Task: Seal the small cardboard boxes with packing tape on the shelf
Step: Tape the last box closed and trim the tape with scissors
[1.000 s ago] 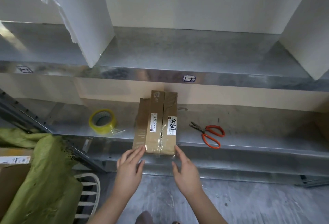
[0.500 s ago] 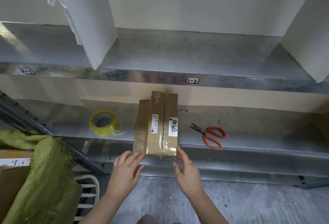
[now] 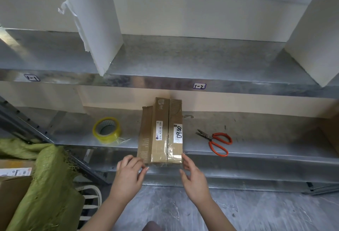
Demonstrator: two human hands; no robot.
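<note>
Three long narrow cardboard boxes (image 3: 161,131) lie side by side on the lower metal shelf (image 3: 256,150), their near ends wrapped in clear tape and overhanging the shelf's front edge. My left hand (image 3: 129,174) is at the near left corner of the bundle, fingertips touching the tape there. My right hand (image 3: 193,177) is at the near right corner, fingers relaxed, index tip against the box end. A yellow roll of packing tape (image 3: 107,129) sits on the shelf left of the boxes, a loose tail trailing from it.
Orange-handled scissors (image 3: 215,141) lie on the shelf right of the boxes. An upper metal shelf (image 3: 165,82) carries white dividers. Green cloth (image 3: 45,185) drapes over a cardboard carton (image 3: 11,190) at lower left, beside a white chair back (image 3: 91,199).
Both hands have stayed at the near end of the boxes; the left hand's fingers curled slightly at the left corner. The view shifted a little.
</note>
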